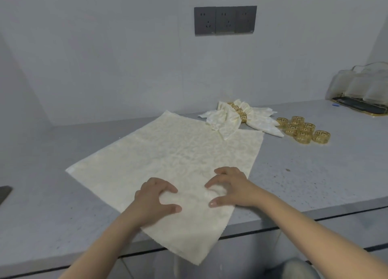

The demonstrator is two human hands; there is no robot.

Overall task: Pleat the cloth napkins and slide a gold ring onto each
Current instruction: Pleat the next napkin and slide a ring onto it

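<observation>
A cream patterned cloth napkin (168, 159) lies spread flat on the grey counter, its near corner hanging over the front edge. My left hand (155, 197) and my right hand (228, 188) sit side by side on its near part, fingers and thumbs curled and pinching up a small ridge of cloth between them. Behind the flat cloth lie finished pleated napkins (237, 117) with gold rings round their middles. Several loose gold rings (302, 129) stand in a cluster to their right.
The grey counter (315, 173) meets a white wall with a dark socket panel (225, 20). A gold-rimmed tray with clear glassware (361, 92) stands at the far right. A dark object (4, 192) shows at the left edge.
</observation>
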